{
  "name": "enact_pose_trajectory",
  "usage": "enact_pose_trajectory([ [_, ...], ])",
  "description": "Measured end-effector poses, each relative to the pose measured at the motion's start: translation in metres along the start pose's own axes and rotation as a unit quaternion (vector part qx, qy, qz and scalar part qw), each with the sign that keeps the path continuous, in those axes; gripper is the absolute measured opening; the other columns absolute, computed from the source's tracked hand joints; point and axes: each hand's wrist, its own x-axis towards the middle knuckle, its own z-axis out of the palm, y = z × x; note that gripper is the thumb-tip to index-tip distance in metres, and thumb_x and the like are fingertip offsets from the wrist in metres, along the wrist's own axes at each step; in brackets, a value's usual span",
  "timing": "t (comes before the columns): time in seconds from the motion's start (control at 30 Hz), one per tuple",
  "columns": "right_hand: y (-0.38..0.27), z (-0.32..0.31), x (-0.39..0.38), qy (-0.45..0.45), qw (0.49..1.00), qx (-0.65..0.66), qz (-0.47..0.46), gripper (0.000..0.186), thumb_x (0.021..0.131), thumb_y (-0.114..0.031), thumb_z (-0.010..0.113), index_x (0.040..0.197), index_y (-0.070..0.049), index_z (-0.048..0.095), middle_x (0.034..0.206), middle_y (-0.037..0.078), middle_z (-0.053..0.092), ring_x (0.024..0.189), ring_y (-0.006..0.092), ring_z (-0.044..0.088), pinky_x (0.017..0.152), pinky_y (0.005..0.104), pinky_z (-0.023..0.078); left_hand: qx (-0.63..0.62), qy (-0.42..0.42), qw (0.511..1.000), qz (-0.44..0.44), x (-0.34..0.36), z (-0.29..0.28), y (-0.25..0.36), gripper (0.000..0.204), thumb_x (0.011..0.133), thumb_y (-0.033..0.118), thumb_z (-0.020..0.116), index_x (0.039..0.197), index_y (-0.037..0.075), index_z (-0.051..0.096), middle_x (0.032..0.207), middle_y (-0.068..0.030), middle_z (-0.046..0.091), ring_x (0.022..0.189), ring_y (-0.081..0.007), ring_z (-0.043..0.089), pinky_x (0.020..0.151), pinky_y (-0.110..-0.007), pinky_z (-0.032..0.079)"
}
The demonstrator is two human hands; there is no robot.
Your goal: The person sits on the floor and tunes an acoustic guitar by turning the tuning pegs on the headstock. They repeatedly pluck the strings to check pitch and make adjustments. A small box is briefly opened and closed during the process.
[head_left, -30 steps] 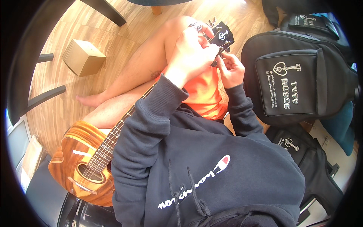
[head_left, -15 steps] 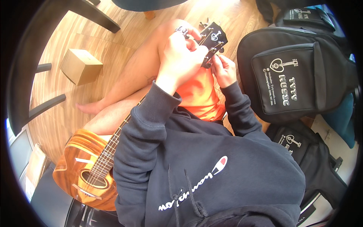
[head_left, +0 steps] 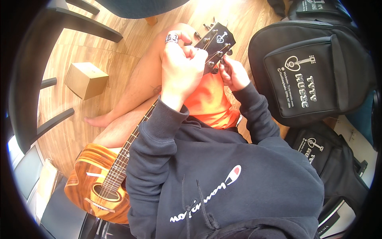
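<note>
An acoustic guitar lies across my lap, its glossy striped-brown body [head_left: 89, 163] at the lower left and its neck [head_left: 129, 149] rising under my left sleeve. The black headstock [head_left: 227, 38], with metal tuners and a white heart emblem, points up and away. My left hand [head_left: 181, 71], a chunky ring on one finger, is closed over the strings by the headstock's base; what its fingertips pinch is hidden. At the headstock's right edge, my right hand [head_left: 235, 75] has its thumb and fingers closed on a tuning peg [head_left: 223, 60].
Black padded guitar bags [head_left: 322, 75] stand along the right side. A small cardboard box [head_left: 87, 81] rests on the wood floor at left, beside dark chair legs [head_left: 55, 121]. A blue-grey seat [head_left: 145, 6] is at the top. My bare legs [head_left: 139, 79] are folded under the neck.
The view has shifted a little. In the picture, the guitar body sits farther right and lower, and the headstock slightly farther left. Both hands stay at the headstock end.
</note>
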Motion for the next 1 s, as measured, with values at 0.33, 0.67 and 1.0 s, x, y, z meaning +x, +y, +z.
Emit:
enact_pose_trajectory([
  [0.33, 0.007, 0.011, -0.002, 0.159, 0.668, -0.569, -0.453, 0.015, 0.087, -0.01, 0.073, 0.097, -0.001, 0.068, 0.071, 0.008, 0.065, 0.049, 0.0108, 0.051, 0.049, 0.0252, 0.044, 0.0, -0.01, 1.0, 0.027, 0.004, -0.001, -0.01, 0.028, 0.085, -0.002, 0.061, 0.103, 0.004, 0.04, 0.064, -0.005, 0.064, 0.051, -0.0052, 0.055, 0.046, -0.021, 0.04],
  [0.67, 0.007, 0.014, -0.006, 0.165, 0.914, -0.296, -0.225, 0.028, 0.099, -0.03, 0.059, 0.093, -0.004, 0.068, 0.057, 0.0, 0.054, 0.044, 0.0061, 0.043, 0.041, 0.0236, 0.029, -0.011, -0.004, 1.0, 0.016, 0.0, 0.0, -0.005, 0.029, 0.083, -0.001, 0.063, 0.101, 0.004, 0.041, 0.062, -0.0033, 0.062, 0.052, -0.0049, 0.054, 0.047, -0.022, 0.038],
  [1.0, -0.001, -0.004, -0.004, 0.075, 0.978, -0.179, -0.08, 0.034, 0.101, -0.031, 0.052, 0.093, -0.002, 0.067, 0.058, -0.001, 0.054, 0.045, 0.0035, 0.042, 0.041, 0.0212, 0.03, -0.029, -0.008, 0.999, 0.019, 0.001, -0.001, -0.009, 0.028, 0.083, -0.002, 0.063, 0.1, 0.006, 0.042, 0.063, -0.0025, 0.061, 0.053, -0.0043, 0.053, 0.047, -0.021, 0.037],
])
